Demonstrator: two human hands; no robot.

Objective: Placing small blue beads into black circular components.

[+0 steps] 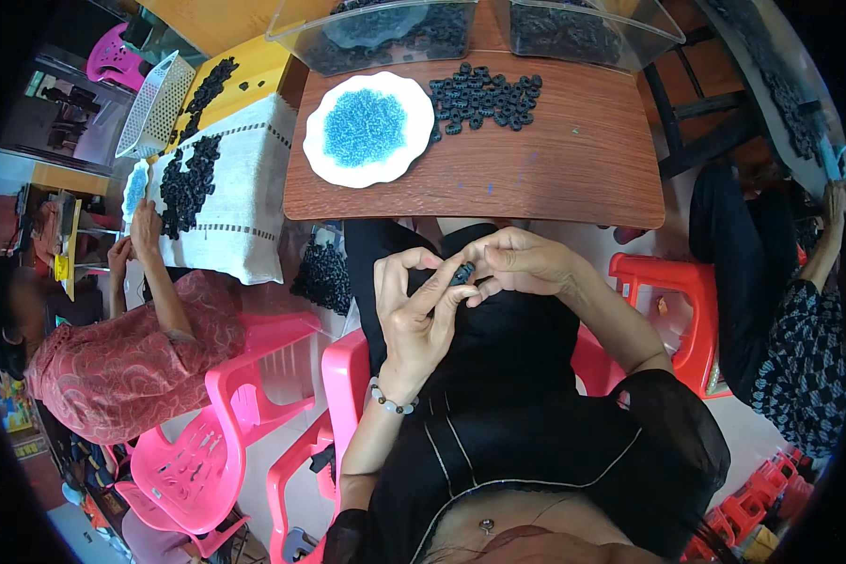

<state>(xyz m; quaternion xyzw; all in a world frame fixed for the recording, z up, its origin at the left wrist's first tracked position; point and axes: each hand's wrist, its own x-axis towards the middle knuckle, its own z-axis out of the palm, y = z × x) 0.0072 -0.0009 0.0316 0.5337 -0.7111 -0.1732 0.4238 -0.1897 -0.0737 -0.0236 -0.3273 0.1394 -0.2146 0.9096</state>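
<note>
Over my lap, in front of the table, both hands meet at chest height. My left hand (417, 315) pinches a small black ring-like plastic part (462, 274) between thumb and fingers. My right hand (524, 263) is closed beside it, thumb against fingertips, close to the part; anything between those fingertips is too small to make out. On the table ahead, a white scalloped plate (422, 122) holds a heap of tiny light-blue beads (364, 128). Right of it lies a loose pile of similar black parts (484, 99).
Two clear plastic bins (376, 42) of black parts stand at the brown table's (573, 179) far edge. A co-worker (141, 348) sits left at a cloth-covered table (254, 169); another (808, 357) sits right. Pink chairs (188, 470) and a red stool (672, 282) stand around.
</note>
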